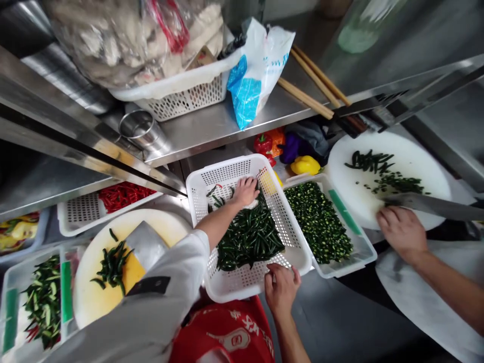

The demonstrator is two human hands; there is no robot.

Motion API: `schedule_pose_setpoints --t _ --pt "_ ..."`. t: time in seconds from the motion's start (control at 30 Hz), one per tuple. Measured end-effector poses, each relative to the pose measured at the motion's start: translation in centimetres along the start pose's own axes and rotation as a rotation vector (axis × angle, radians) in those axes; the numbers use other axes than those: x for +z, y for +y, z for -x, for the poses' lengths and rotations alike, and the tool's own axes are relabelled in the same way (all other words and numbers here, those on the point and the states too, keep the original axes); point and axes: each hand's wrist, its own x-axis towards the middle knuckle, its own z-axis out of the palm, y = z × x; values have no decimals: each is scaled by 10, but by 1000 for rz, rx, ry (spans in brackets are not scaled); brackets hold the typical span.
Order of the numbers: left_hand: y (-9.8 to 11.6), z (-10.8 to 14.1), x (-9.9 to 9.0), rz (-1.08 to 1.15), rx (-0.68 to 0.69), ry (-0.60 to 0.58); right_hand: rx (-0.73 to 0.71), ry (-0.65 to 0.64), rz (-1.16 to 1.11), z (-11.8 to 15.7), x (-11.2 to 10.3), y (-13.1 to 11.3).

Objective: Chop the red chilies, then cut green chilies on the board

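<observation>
A white perforated plastic basket point(194, 194) sits in front of me, with many slim dark green chili peppers point(249, 242) in it. At its far end my left hand point(245, 191) lies over the peppers, fingers spread and holding nothing visible. The fingers of my right hand point(282, 287) curl over the basket's near rim. To my left, a round cutting board point(88, 297) carries a small heap of whole green chilies point(114, 264) beside a broad cleaver blade point(145, 244), partly behind my sleeve.
A co-worker's hand point(403, 232) is beside a knife point(438, 204) over another round board point(419, 151). Chopped green chilies point(317, 222) fill a clear tub; red chilies point(121, 196) lie in a basket. A steel shelf point(192, 136) overhangs the back, bearing a steel cup point(141, 128).
</observation>
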Motion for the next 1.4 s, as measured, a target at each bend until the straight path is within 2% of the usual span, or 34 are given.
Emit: schedule_pose_setpoints --t 0.1,0.2,0.27,0.33,0.4,0.43,0.5,0.57,0.63,0.73,0.83,0.9,0.97,1.07,1.13,1.23,1.3,1.4 --pt "35 34 29 17 2 -9 -43 3 -2 6 -7 16" --pt "74 87 53 65 135 -67 -83 24 -4 13 -15 30" --pt "92 115 59 105 255 -138 -101 24 -5 18 -20 38" --pt "94 127 54 156 322 -198 -108 11 -7 23 -25 46" --pt "79 122 39 179 216 -181 -109 -1 -9 28 -30 55" --pt "68 116 31 166 88 -144 -108 0 -9 31 -33 60" --pt "44 102 18 101 -297 -31 -103 10 -11 38 -38 70" --pt "33 93 17 41 -565 29 -99 13 -13 44 -45 81" --pt "42 95 31 7 -682 43 -87 6 -8 51 -51 92" --pt "92 117 67 10 -654 42 -68 -8 6 62 -61 109" --pt "154 153 99 56 -469 21 -70 -12 7 71 -69 122" --pt "185 183 110 87 -353 -3 -67 -5 -2 76 -73 129" --pt "201 210 111 118 -257 -74 -54 -1 -12 82 -75 134" --pt "193 228 99 141 -190 -180 -33 -3 -25 91 -76 142" --pt "175 222 89 104 -332 -124 -34 -13 -46 98 -77 148" --pt "158 205 88 66 -762 10 -33 -10 -68 109 -80 158" --pt "168 204 103 85 -881 32 -26 12 -57 117 -85 164" --pt "214 229 140 128 -857 25 -28 36 -34 130 -95 176"
